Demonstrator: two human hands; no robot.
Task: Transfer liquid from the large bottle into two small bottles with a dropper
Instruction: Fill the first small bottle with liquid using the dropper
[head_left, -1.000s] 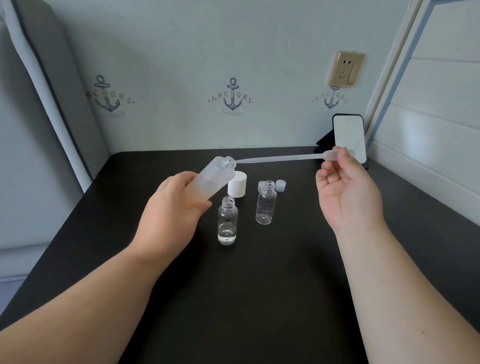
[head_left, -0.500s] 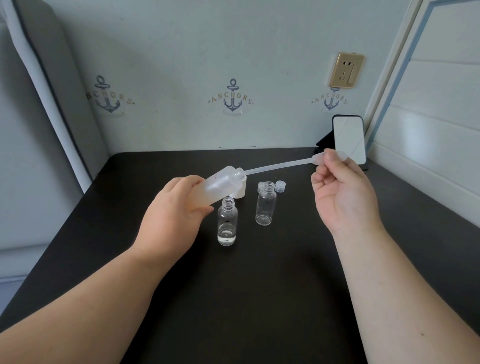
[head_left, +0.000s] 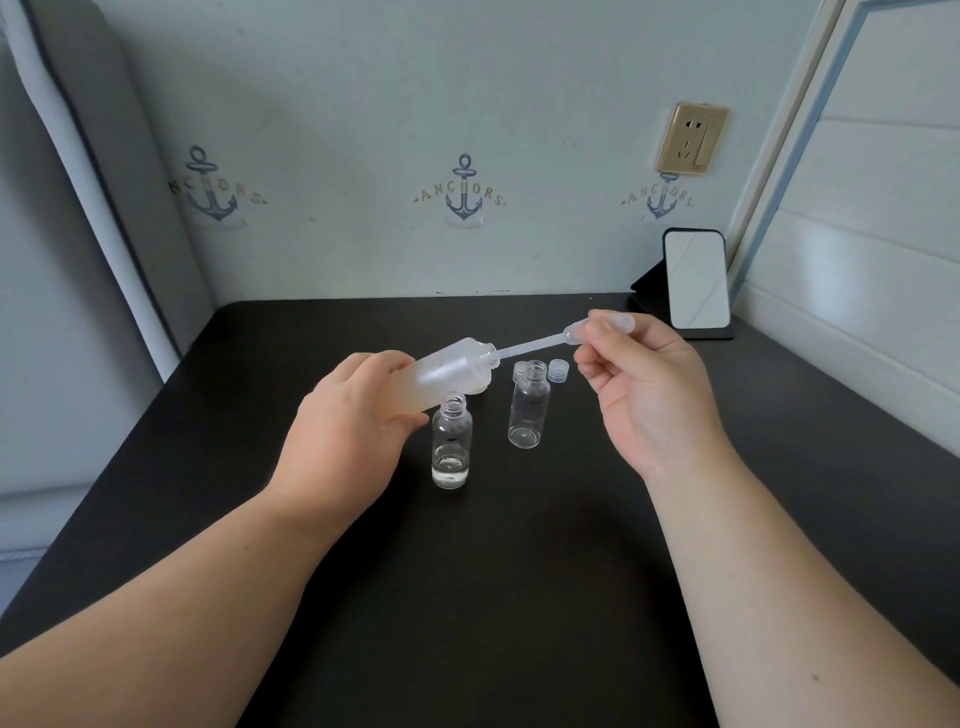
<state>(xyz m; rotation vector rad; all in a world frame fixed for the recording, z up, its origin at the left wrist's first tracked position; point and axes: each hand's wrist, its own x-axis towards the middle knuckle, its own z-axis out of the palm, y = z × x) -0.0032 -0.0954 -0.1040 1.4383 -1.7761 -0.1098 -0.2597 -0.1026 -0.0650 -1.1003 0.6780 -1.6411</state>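
Left hand wraps the frosted large bottle, tipping it nearly flat, mouth to the right — likely so the liquid pools toward the neck where the dropper can reach it. Just below stands the near small bottle, open, a little clear liquid at its bottom. Beside it the second small bottle looks empty, loose caps parked behind it. Dropper's stem runs into the big bottle's mouth; right hand pinches its bulb between thumb and fingertips, ready to draw. Everything on the black table.
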